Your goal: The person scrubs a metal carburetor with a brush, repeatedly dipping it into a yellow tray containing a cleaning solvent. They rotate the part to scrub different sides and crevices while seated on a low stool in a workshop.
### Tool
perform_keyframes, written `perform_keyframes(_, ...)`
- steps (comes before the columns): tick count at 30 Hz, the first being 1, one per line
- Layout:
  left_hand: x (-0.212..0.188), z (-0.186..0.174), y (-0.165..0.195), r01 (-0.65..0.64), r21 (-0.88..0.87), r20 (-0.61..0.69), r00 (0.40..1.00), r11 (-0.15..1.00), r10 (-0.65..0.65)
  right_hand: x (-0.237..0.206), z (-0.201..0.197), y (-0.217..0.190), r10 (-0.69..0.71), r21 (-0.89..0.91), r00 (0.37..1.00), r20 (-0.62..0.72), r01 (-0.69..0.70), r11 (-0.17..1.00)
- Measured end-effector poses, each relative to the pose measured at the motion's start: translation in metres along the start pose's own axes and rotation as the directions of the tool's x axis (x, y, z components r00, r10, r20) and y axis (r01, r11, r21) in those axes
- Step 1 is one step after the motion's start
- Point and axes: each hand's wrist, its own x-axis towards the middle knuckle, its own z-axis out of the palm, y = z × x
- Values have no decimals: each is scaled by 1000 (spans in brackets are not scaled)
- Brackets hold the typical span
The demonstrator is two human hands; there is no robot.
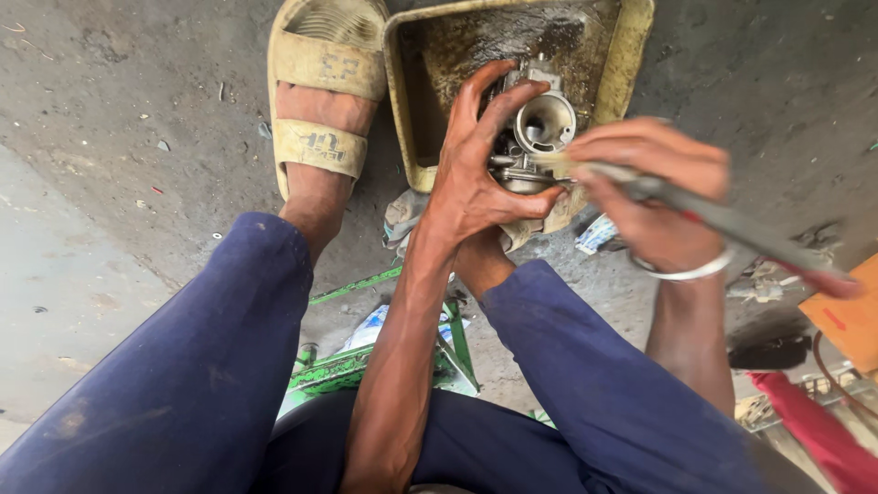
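your left hand (476,174) clamps the metal carburetor (535,137) over the grimy yellow tray (631,55), while your right hand (654,197) closes on a brush handle (722,220) at its side. you seem mid-scrub; next, keep the body steady and turn it.

Concrete floor (119,137) w/ yellow tray (631,64).

A crumpled white and blue wrapper (596,234) lies on the concrete floor (110,137), just beside the right knee. Another flat white and blue packet (370,327) lies lower between the legs, partly under a green metal frame (366,366). No signs or screens are visible.
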Motion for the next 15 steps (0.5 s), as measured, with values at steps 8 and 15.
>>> perform_keyframes(8, -6, -3, -19, -44, -77, -62, 997, 996, 39, -28, 0, 24, 174, -65, 984, -45, -177, 982)
perform_keyframes(15, -15, 21, -59, -3, -308, -134, 990, 951, -40, -35, 36, 52, -140, -45, 940, -310, 133, 990)
